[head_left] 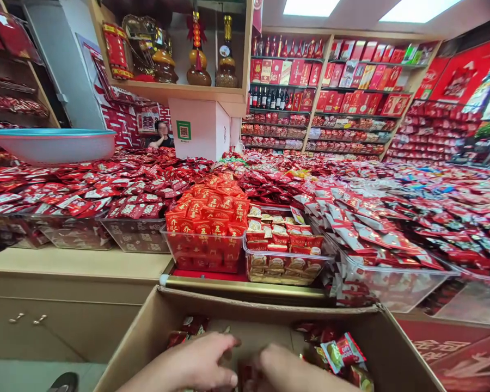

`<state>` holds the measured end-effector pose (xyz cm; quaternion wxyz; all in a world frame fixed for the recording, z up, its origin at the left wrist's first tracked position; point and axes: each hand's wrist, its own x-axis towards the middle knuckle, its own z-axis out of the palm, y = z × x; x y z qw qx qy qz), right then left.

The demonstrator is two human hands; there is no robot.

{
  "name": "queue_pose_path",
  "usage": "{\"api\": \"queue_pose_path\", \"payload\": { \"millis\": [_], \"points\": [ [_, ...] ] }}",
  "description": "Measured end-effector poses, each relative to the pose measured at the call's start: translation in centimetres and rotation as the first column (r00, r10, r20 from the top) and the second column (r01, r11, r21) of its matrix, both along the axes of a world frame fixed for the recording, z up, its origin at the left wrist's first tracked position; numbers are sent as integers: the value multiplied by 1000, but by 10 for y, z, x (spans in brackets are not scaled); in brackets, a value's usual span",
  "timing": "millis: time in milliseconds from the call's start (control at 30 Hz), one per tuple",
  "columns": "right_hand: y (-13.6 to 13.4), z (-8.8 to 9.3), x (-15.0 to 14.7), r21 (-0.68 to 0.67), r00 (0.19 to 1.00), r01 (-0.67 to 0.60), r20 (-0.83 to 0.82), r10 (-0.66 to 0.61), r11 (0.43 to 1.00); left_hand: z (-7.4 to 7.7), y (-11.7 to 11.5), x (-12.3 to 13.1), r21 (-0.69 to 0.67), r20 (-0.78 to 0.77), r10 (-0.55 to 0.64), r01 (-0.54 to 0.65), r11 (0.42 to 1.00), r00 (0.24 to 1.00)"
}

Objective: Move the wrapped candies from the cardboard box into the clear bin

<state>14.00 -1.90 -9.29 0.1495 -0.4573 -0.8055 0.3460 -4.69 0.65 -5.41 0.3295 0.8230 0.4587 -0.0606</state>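
Observation:
Both hands reach down into an open cardboard box [269, 311] at the bottom of the head view. My left hand [206, 359] comes in from the left, thumb and forefinger apart, with nothing visible between them. To its right, my right hand [280, 363] points downward, smeared by motion, its fingertips hidden low in the box. Loose wrapped sweets [343, 353], red with green and white, lie along the box's right side. A few dark red packets [194, 325] show at the left, partly behind my left hand. Dark red items between the hands are too blurred to name.
Beyond the box, a clear bin of red-orange packets [206, 218] stands beside a bin of gold-and-red durian sweets [283, 245]. Heaped bins [375, 234] continue right. A blue-rimmed basin [51, 146] rests on the left heaps. A person [162, 136] is behind the counter.

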Motion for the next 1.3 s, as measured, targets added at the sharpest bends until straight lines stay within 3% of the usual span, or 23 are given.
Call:
{"api": "queue_pose_path", "payload": {
  "millis": [67,133,267,367,500,667,767,833,867,967,1067,1167,1300],
  "points": [
    [5,21,2,-28,996,63,-62,-64,998,9,0,7,-131,176,18,5,991,984],
    [7,46,4,-98,958,113,-253,-135,989,16,-1,14,-334,382,101,36,942,919],
    [11,79,13,-321,801,125,-526,-286,939,27,-9,26,-545,492,225,95,833,841],
    [13,82,17,-438,719,99,-589,-368,893,31,-13,32,-641,573,348,141,755,743],
    [14,77,15,-484,635,64,-655,-410,873,30,-13,33,-679,591,424,139,721,686],
    [14,75,14,-461,645,39,-666,-375,886,33,-14,30,-709,620,505,154,688,600],
    [14,74,15,-360,661,99,-673,-332,928,37,-15,29,-799,589,649,224,559,481],
    [13,73,14,-313,663,128,-678,-316,941,39,-14,30,-829,558,726,225,512,402],
    [12,72,13,-317,649,153,-682,-337,936,40,-14,31,-826,562,741,201,527,367],
    [9,72,6,-411,540,197,-712,-449,890,40,-12,33,-752,641,713,51,657,283],
    [7,74,1,-477,494,117,-733,-468,871,39,-11,34,-635,725,639,-109,765,256],
    [9,74,2,-479,527,115,-713,-462,870,40,-10,35,-587,758,595,-119,801,267],
    [12,71,5,-493,525,175,-685,-504,852,41,-9,35,-608,752,598,-58,792,275]
  ]
}}
